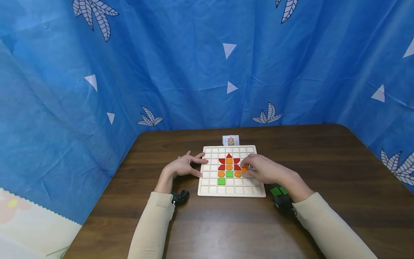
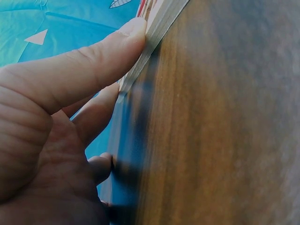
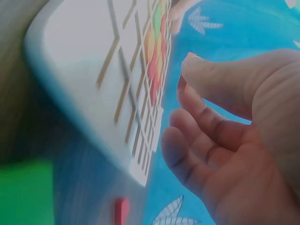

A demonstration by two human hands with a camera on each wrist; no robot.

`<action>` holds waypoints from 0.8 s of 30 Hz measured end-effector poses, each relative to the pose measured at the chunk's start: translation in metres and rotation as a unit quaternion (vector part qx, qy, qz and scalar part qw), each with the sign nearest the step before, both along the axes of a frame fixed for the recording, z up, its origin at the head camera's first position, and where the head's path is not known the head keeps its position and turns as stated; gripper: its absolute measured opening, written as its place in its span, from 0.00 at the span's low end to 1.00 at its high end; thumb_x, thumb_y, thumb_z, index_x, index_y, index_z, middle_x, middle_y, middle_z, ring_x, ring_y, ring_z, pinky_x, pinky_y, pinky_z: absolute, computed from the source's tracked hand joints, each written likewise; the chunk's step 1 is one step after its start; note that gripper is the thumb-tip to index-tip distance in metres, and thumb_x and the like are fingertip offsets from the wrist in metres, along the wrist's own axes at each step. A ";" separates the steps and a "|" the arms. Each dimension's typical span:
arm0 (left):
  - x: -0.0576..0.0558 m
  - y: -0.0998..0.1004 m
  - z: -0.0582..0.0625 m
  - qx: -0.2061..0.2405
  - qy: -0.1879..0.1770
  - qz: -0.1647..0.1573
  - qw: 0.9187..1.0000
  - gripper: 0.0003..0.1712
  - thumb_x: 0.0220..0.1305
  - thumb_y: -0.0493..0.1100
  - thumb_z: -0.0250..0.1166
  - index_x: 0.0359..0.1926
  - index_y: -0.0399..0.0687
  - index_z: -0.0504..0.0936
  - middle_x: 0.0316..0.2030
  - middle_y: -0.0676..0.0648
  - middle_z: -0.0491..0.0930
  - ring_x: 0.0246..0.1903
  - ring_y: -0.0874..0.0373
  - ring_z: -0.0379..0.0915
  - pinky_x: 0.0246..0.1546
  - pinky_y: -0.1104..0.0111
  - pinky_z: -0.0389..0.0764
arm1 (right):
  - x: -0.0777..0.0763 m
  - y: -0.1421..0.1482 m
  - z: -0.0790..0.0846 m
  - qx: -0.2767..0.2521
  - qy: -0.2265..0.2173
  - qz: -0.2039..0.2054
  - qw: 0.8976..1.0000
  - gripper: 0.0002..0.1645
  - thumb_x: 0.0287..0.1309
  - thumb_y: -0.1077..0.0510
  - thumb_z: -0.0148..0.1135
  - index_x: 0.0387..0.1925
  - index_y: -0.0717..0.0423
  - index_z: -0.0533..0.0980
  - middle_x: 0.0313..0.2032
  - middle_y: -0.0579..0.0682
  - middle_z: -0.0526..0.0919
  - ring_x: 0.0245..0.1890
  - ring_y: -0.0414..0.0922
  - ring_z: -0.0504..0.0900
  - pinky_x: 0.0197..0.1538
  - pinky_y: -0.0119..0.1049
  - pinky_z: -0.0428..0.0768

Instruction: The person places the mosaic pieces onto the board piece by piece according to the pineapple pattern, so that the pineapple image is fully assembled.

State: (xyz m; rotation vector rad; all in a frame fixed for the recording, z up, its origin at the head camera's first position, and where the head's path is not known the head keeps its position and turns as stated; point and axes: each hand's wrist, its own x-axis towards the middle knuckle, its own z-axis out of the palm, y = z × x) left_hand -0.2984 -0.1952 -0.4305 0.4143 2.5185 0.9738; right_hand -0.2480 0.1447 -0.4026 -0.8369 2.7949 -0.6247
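A pale wooden grid board (image 1: 210,190) lies on the table. Red, orange and green pieces sit in its middle cells, among them a red triangle (image 1: 229,155), an orange square (image 1: 229,161) and a green square (image 1: 221,181). Between thumb and index finger, my right hand (image 1: 265,169) pinches an orange disc (image 1: 244,169) over the right part of the board; its edge shows as an orange sliver (image 3: 191,55) in the right wrist view. My left hand (image 1: 184,166) spreads its extended fingers at the board's left edge, thumb (image 2: 126,42) touching the side.
Two green squares (image 1: 279,191) lie on the table right of the board, partly under my right wrist. A red piece (image 3: 122,211) shows beside the board in the right wrist view. Behind the board is a small printed pattern card (image 1: 231,140). A blue curtain (image 1: 200,72) hangs behind the table.
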 end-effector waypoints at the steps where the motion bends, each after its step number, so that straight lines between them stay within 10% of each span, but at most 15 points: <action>1: 0.000 0.000 0.000 0.000 0.000 0.001 1.000 0.33 0.55 0.44 0.79 0.64 0.66 0.83 0.78 0.59 0.60 0.82 0.41 0.21 0.73 0.29 0.27 | 0.000 -0.003 0.000 -0.001 0.000 0.004 1.000 0.16 0.63 0.59 0.71 0.53 0.54 0.84 0.46 0.47 0.83 0.45 0.44 0.78 0.55 0.43 0.84; 24: -0.002 0.000 -0.002 -0.015 0.007 -0.006 1.000 0.33 0.56 0.45 0.79 0.64 0.68 0.83 0.78 0.61 0.59 0.82 0.40 0.22 0.73 0.28 0.27 | 0.012 -0.047 -0.015 0.002 0.014 0.074 0.997 0.10 0.63 0.59 0.71 0.47 0.51 0.84 0.44 0.44 0.83 0.46 0.43 0.76 0.57 0.44 0.82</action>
